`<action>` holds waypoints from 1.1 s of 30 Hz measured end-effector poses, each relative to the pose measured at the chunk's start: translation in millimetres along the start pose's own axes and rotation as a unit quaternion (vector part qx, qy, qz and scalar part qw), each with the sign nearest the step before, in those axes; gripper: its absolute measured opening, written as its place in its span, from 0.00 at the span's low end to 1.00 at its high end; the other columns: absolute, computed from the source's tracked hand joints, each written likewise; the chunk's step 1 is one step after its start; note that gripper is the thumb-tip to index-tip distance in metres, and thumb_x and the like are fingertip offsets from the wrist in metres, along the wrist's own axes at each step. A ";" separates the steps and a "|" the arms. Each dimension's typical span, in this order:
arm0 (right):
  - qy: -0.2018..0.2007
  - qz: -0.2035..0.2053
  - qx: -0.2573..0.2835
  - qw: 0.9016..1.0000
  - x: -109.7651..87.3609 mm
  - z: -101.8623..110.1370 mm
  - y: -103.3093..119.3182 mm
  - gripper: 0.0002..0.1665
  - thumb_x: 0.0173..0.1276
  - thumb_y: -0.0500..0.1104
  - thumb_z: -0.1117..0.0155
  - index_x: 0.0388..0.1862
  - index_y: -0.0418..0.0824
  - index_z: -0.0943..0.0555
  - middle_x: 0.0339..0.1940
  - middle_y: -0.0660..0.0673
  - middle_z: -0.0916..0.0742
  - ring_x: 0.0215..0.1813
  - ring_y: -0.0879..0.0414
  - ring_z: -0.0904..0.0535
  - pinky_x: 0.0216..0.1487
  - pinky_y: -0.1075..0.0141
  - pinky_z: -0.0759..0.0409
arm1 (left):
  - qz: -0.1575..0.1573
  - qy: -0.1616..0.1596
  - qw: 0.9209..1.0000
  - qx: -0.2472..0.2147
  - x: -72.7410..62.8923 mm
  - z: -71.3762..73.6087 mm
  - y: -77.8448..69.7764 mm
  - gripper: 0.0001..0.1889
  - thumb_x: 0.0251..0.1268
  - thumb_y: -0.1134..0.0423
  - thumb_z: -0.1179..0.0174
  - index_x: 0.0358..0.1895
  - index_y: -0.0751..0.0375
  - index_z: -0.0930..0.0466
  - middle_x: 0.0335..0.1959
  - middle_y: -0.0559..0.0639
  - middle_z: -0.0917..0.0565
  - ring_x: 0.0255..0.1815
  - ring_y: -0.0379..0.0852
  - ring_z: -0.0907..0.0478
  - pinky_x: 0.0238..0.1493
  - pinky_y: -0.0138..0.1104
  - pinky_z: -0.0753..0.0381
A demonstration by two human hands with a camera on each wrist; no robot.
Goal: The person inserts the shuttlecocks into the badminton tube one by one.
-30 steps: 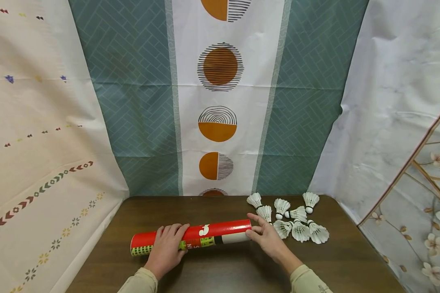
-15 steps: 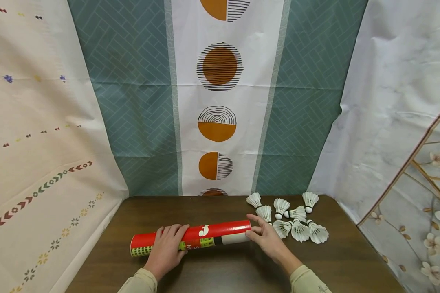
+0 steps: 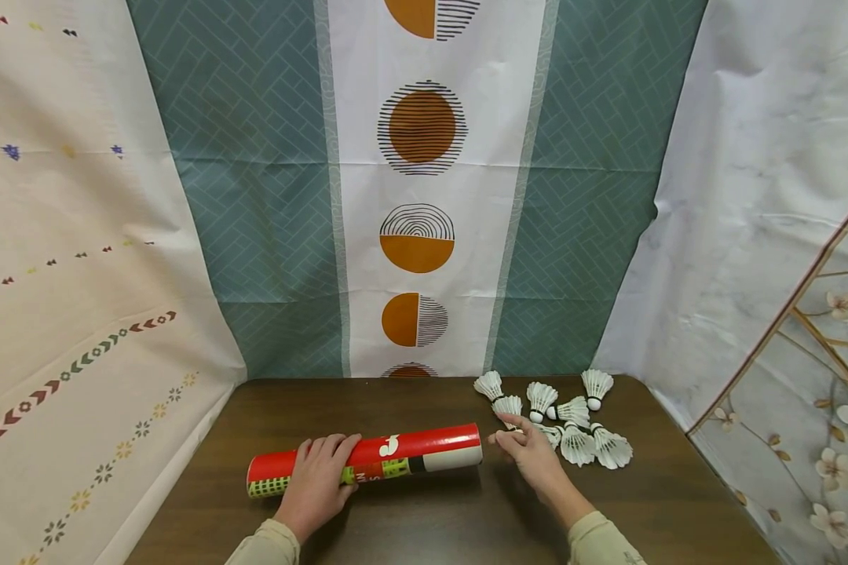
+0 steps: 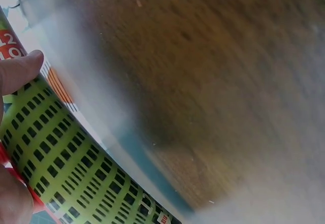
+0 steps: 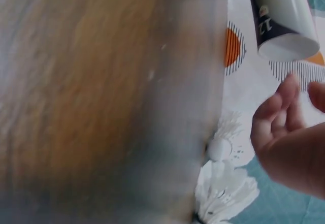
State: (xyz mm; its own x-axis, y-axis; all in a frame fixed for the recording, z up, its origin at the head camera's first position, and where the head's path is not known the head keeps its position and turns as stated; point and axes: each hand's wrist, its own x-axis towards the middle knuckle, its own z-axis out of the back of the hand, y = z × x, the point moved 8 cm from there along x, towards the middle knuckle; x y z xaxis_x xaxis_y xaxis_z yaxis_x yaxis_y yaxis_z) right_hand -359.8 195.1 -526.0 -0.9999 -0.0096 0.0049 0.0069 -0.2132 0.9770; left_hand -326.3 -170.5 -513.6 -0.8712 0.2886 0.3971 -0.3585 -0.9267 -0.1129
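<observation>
A long red tube (image 3: 424, 449) with a green-patterned band and a white end lies flat on the brown table (image 3: 424, 522). My left hand (image 3: 318, 471) grips its left part, fingers curled over the top; the left wrist view shows a fingertip (image 4: 18, 71) on the tube (image 4: 76, 168). My right hand (image 3: 528, 453) hovers just right of the tube's white end with relaxed fingers and holds nothing. It is beside a cluster of white shuttlecocks (image 3: 581, 428) and covers one of them. In the right wrist view the hand (image 5: 289, 137) sits between the tube's open end (image 5: 282, 18) and the shuttlecocks (image 5: 223, 188).
Patterned cloths hang behind and at both sides of the table: teal and white with orange circles (image 3: 417, 235) at the back, cream (image 3: 78, 275) on the left, floral (image 3: 805, 353) on the right. The shuttlecocks lie near the back right corner.
My right hand has let go of the tube's right end and moved slightly right toward the shuttlecocks. The tube and left hand shifted a little left.
</observation>
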 end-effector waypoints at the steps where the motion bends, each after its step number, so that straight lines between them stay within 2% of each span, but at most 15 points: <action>1: -0.019 -0.009 0.000 1.000 0.2 4.6 -3.2 0.32 0.80 0.42 0.35 0.77 0.32 0.31 0.53 0.35 0.08 0.51 0.55 0.12 0.49 0.61 0.16 | 0.000 0.000 1.000 -0.001 -0.1 -0.1 0.4 0.47 0.41 0.52 0.10 0.70 0.50 0.23 0.60 0.54 0.16 0.61 0.58 0.20 0.69 0.66 0.26; 5: -0.070 -0.032 -0.007 0.997 -1.1 20.5 -13.8 0.37 0.82 0.43 0.36 0.81 0.30 0.37 0.61 0.30 0.11 0.52 0.50 0.13 0.47 0.62 0.16 | 0.006 0.001 1.000 -0.003 -0.7 -1.3 3.1 0.47 0.41 0.52 0.11 0.70 0.51 0.23 0.60 0.54 0.16 0.61 0.58 0.20 0.69 0.66 0.26; 8: -0.082 -0.040 -0.013 0.996 -2.2 27.9 -17.7 0.39 0.83 0.43 0.38 0.83 0.29 0.41 0.67 0.26 0.16 0.55 0.47 0.13 0.49 0.60 0.15 | 0.012 0.004 1.000 -0.004 -1.3 -1.8 5.3 0.47 0.42 0.52 0.11 0.70 0.50 0.23 0.60 0.54 0.16 0.61 0.58 0.20 0.70 0.65 0.26; 12: -0.087 -0.046 -0.012 0.995 -2.5 35.1 -20.5 0.41 0.84 0.44 0.40 0.84 0.29 0.45 0.71 0.23 0.20 0.60 0.42 0.14 0.51 0.57 0.14 | 0.012 0.003 1.000 -0.007 -1.6 0.1 5.3 0.47 0.41 0.53 0.11 0.70 0.51 0.23 0.60 0.55 0.16 0.61 0.59 0.20 0.69 0.65 0.26; 21: -0.099 -0.059 -0.009 0.993 -2.3 44.6 -28.9 0.44 0.84 0.42 0.42 0.87 0.30 0.52 0.75 0.25 0.23 0.64 0.39 0.16 0.48 0.64 0.17 | 0.010 0.005 1.000 -0.006 -1.6 -1.1 6.6 0.47 0.41 0.53 0.11 0.70 0.51 0.23 0.60 0.54 0.16 0.62 0.59 0.20 0.70 0.65 0.26; 28: -0.088 -0.052 -0.005 0.995 -3.1 42.7 -25.0 0.48 0.84 0.44 0.42 0.88 0.28 0.56 0.81 0.22 0.31 0.67 0.40 0.18 0.55 0.56 0.13 | 0.004 -0.002 1.000 -0.006 -1.6 -1.3 5.3 0.47 0.41 0.53 0.11 0.70 0.51 0.23 0.60 0.54 0.16 0.60 0.59 0.20 0.69 0.64 0.25; 33: -0.079 -0.047 -0.014 0.996 -4.1 40.5 -22.1 0.48 0.85 0.44 0.42 0.87 0.26 0.57 0.83 0.21 0.38 0.67 0.37 0.17 0.55 0.54 0.12 | 0.005 0.004 1.000 -0.008 -1.0 -2.5 5.0 0.46 0.42 0.53 0.11 0.70 0.52 0.23 0.60 0.55 0.16 0.61 0.59 0.20 0.69 0.65 0.26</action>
State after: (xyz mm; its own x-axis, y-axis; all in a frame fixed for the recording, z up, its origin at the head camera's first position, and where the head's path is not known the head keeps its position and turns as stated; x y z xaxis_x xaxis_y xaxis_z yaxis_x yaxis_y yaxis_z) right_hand -356.1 239.4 -539.0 -0.9850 0.1650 -0.0498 -0.0880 -0.2336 0.9683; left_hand -328.0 -174.9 -516.8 -0.8772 0.2812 0.3893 -0.3548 -0.9257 -0.1309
